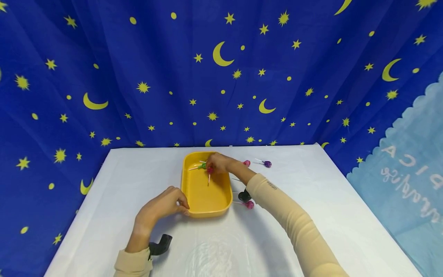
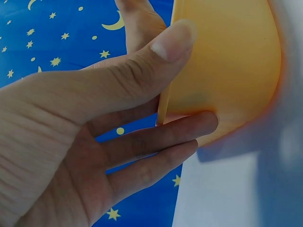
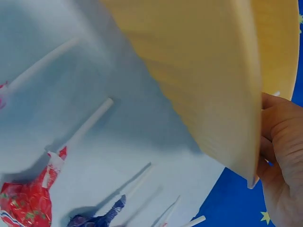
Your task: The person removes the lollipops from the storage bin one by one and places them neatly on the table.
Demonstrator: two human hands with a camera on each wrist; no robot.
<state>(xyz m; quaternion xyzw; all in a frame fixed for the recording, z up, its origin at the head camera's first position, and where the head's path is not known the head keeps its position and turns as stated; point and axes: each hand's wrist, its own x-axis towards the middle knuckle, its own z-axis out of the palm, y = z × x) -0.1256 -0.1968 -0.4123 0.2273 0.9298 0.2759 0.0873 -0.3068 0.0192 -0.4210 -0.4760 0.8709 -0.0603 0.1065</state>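
Note:
A yellow plastic tray (image 1: 207,200) stands on the white table. My left hand (image 1: 165,204) grips its near left corner; in the left wrist view the thumb (image 2: 165,45) lies across the rim and the fingers meet the wall. Over the tray's far right side, my right hand (image 1: 219,163) holds a pinkish-red lollipop (image 1: 210,169) by its wrapped head, stick pointing toward me. Beside it inside the tray lies a green lollipop (image 1: 202,166). The right fingertips are hidden behind the tray wall in the right wrist view.
Right of the tray lie several lollipops: a purple one (image 1: 267,164), a pink one (image 1: 246,163) and another pink one (image 1: 250,204). A red-wrapped lollipop (image 3: 26,201) shows close up in the right wrist view. Behind the table hangs a blue star-patterned curtain (image 1: 221,84).

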